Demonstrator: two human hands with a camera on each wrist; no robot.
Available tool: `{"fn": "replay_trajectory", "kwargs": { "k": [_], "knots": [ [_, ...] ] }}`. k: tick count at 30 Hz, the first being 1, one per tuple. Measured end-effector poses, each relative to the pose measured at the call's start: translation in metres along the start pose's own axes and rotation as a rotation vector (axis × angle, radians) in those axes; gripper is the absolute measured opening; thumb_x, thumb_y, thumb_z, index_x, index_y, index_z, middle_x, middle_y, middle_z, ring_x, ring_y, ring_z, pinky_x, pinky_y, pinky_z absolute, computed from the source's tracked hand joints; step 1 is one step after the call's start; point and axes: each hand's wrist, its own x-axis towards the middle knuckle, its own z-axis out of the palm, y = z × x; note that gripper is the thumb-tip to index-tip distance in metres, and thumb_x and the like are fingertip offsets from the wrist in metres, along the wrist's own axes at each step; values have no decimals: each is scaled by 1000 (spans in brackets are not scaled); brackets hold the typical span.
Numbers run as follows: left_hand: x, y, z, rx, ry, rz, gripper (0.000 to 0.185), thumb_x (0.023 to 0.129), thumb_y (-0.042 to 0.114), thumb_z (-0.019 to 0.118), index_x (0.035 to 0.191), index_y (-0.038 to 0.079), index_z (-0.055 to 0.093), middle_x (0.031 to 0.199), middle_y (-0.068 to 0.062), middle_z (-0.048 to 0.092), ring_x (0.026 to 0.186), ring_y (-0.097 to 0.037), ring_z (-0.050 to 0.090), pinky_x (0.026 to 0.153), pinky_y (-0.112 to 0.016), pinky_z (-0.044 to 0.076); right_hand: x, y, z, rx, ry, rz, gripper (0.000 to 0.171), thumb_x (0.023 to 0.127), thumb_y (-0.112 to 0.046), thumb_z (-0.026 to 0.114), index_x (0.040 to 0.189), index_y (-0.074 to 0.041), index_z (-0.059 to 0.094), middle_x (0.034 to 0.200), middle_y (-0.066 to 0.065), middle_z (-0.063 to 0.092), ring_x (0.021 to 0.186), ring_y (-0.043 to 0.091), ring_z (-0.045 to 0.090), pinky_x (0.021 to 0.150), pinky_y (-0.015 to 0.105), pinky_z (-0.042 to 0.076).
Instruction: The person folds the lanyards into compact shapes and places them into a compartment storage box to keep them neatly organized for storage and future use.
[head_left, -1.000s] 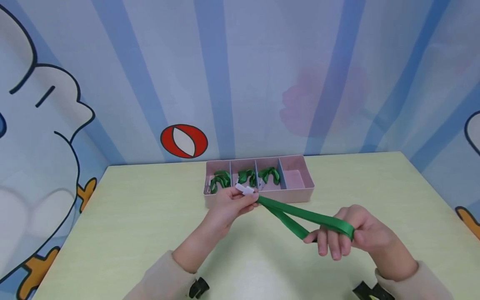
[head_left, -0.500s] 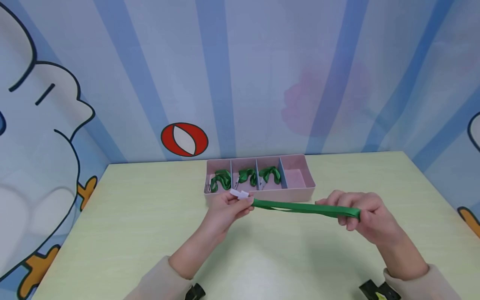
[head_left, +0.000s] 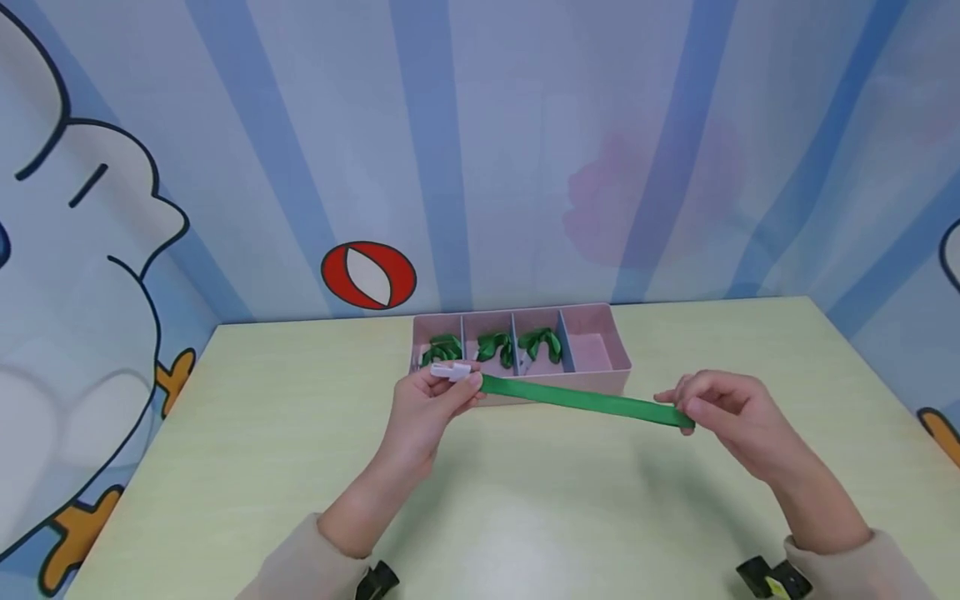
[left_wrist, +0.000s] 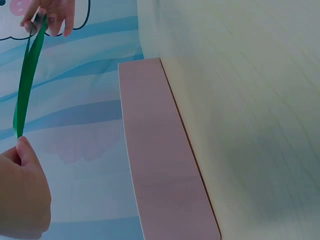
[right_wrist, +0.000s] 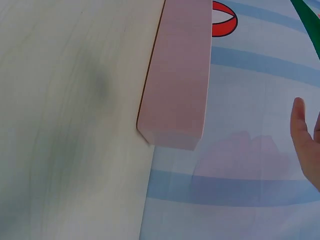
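Observation:
A green ribbon lanyard (head_left: 585, 401) with a white clip end (head_left: 448, 372) is stretched between both hands above the table. My left hand (head_left: 423, 417) pinches it just beside the white clip; in the left wrist view the thumb of that hand (left_wrist: 25, 195) presses on the ribbon (left_wrist: 29, 80). At the far end of the loop, my right hand (head_left: 735, 417) pinches the ribbon between thumb and fingers. Behind the hands stands a pink divided box (head_left: 562, 383). Bundled green lanyards (head_left: 495, 350) lie in its three left compartments, and the rightmost compartment holds nothing visible.
The pale wooden table (head_left: 570, 517) ends at a wall sheet (head_left: 510, 167) with blue stripes and cartoon prints. In the right wrist view, the box's plain pink side (right_wrist: 175, 75) stands near that sheet. Black wrist mounts (head_left: 772, 577) sit by the sleeves.
The ribbon loop was spread around the right hand's fingers; it is now drawn flat, with its two strands together. The left hand moved slightly left, and the right hand turned to pinch the end.

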Motion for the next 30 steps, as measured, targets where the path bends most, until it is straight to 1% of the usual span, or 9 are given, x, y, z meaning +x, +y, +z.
{"fn": "replay_trajectory", "kwargs": {
  "k": [5,7,9,12,16,19,22,26,30],
  "knots": [
    [-1,2,-1,15,13,51,23,86,7,66,108,-2,65,94,-9,69,77,-14,66,78,-29,54,3,-7,0,-274,13,352,24,89,0,59,108,-12,67,79,-3,65,72,14,60,66,27,51],
    [-1,2,-1,25,14,69,23,86,8,66,107,-2,65,94,-9,69,78,-15,67,77,-29,54,5,-9,0,-337,-9,445,17,88,-6,63,103,-8,69,78,-3,65,71,15,59,65,28,51],
    [-2,2,0,31,6,81,23,86,8,67,107,-1,66,95,-9,69,80,-16,67,78,-29,54,6,-11,0,-358,-23,488,12,88,-9,64,97,-4,70,77,-3,66,70,15,58,64,28,50],
    [-4,2,0,35,-2,94,22,86,8,67,107,0,66,96,-10,69,82,-18,67,79,-29,54,6,-12,0,-361,-64,465,7,89,-8,62,90,-3,68,79,-4,63,71,14,54,62,27,47],
    [-6,3,-1,47,2,106,22,86,7,66,107,0,66,97,-10,68,82,-17,67,78,-28,54,3,-13,1,-305,-107,344,13,92,-1,54,85,-7,63,89,-3,60,82,13,54,68,27,46],
    [-6,4,-1,40,2,114,23,86,7,66,108,-2,65,95,-10,68,80,-16,67,77,-28,54,2,-12,-1,-215,-96,266,21,95,4,45,84,-8,59,104,-2,58,93,13,54,76,27,48],
    [-5,4,-1,25,7,115,25,86,6,65,109,-5,64,93,-9,68,78,-15,66,77,-27,54,2,-10,-3,-65,-81,249,26,97,5,40,88,-9,60,109,0,58,94,13,60,81,27,51],
    [-4,4,0,18,18,106,27,86,6,66,110,-5,63,93,-9,68,78,-15,66,77,-27,54,1,-8,-4,96,-3,255,32,94,9,42,91,-10,67,94,2,66,78,14,66,76,27,54],
    [-5,3,1,23,22,103,26,86,7,67,109,-3,64,95,-10,67,79,-16,67,78,-28,54,-1,-9,-3,140,128,249,33,90,14,47,90,-7,72,80,4,69,71,12,66,69,24,55]
  ]
}}
